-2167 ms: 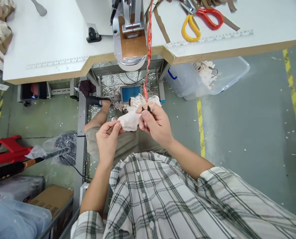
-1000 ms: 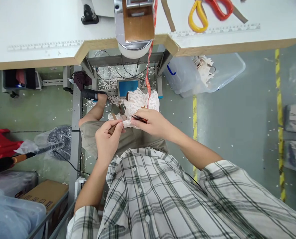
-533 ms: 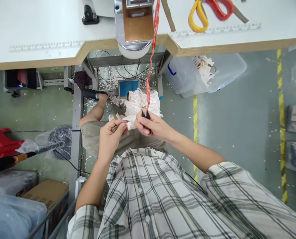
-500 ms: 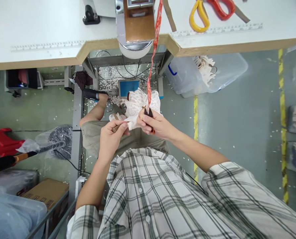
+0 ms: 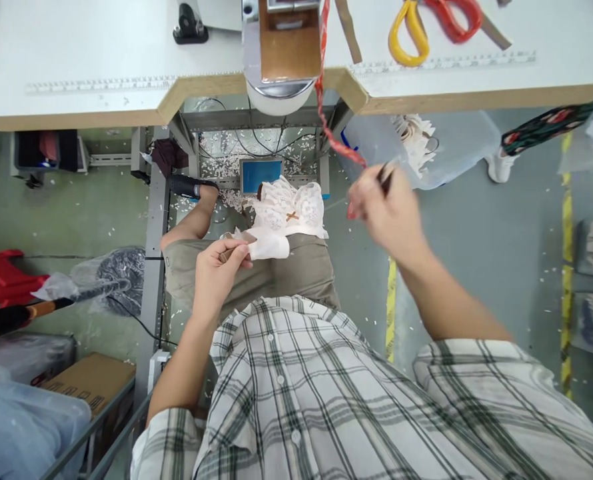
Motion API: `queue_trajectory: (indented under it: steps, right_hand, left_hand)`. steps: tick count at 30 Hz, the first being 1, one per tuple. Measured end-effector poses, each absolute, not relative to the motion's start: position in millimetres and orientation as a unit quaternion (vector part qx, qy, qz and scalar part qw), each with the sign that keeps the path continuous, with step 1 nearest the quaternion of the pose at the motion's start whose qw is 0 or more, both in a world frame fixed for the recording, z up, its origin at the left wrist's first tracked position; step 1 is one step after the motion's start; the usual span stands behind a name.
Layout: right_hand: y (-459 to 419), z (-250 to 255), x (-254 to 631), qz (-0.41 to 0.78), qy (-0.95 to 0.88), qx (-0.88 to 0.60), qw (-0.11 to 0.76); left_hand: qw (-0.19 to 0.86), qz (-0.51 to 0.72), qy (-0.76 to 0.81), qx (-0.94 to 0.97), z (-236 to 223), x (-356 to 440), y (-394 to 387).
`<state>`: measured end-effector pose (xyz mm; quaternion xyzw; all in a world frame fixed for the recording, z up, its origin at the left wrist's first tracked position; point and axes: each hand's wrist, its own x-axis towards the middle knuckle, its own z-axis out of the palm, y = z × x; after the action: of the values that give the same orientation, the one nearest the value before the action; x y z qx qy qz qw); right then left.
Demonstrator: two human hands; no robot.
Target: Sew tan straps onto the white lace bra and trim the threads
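A white lace bra (image 5: pixel 302 203) with a small brown bow lies across my lap, its cups toward the table. My left hand (image 5: pixel 221 267) pinches part of its band, and a pale band end (image 5: pixel 271 247) sticks out to the right of the fingers. Out to the right, apart from the bra, my right hand (image 5: pixel 391 210) is closed around dark thread snips (image 5: pixel 385 179), somewhat blurred. A red braided cord (image 5: pixel 334 140) runs from the snips up past the table edge.
Above my lap, a machine (image 5: pixel 281 60) stands at the notch in the white table (image 5: pixel 101 47). Scissors (image 5: pixel 410 33) with yellow and red handles lie on the table. A clear bin (image 5: pixel 359 143) with pale pieces stands below right. Another person's leg (image 5: pixel 536 137) shows beyond it.
My right hand has moved right, away from the bra, with the snips, and the cord now slants. The bow and band end have come into sight. Another person's leg has appeared at right.
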<state>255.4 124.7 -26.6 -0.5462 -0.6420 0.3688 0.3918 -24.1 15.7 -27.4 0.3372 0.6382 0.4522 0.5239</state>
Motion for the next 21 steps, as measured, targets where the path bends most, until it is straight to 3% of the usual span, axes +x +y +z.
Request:
queue_trajectory:
  steps: [3, 6, 9, 11, 13, 15, 18, 21]
  right_hand:
    - [159, -44, 306, 0.163, -0.62, -0.664, 0.385]
    - [185, -59, 365, 0.064, -0.567, -0.75, 0.335]
    - [190, -64, 408, 0.032, -0.511, -0.84, 0.18]
    - [180, -58, 414, 0.051, -0.525, -0.848, 0.048]
    - [162, -47, 393, 0.068, -0.592, -0.803, 0.0]
    - [141, -32, 350, 0.1, -0.679, -0.724, 0.068]
    - [114, -12, 268, 0.262, -0.812, -0.486, 0.19]
    - [101, 2, 209, 0.442, -0.835, -0.305, 0.119]
  left_hand:
    - [0.524, 0.462, 0.638, 0.324, -28, -34, 13]
    - [0.523, 0.461, 0.642, 0.32, -23, -42, 12]
    - [0.534, 0.464, 0.633, 0.316, -21, -48, 13]
    - [0.55, 0.453, 0.623, 0.324, -20, -49, 16]
    - [0.561, 0.421, 0.615, 0.361, -16, -47, 19]
    - [0.556, 0.368, 0.607, 0.432, -7, -40, 26]
    - [0.518, 0.278, 0.581, 0.563, 14, -24, 41]
    - [0.459, 0.206, 0.557, 0.66, 37, -13, 56]
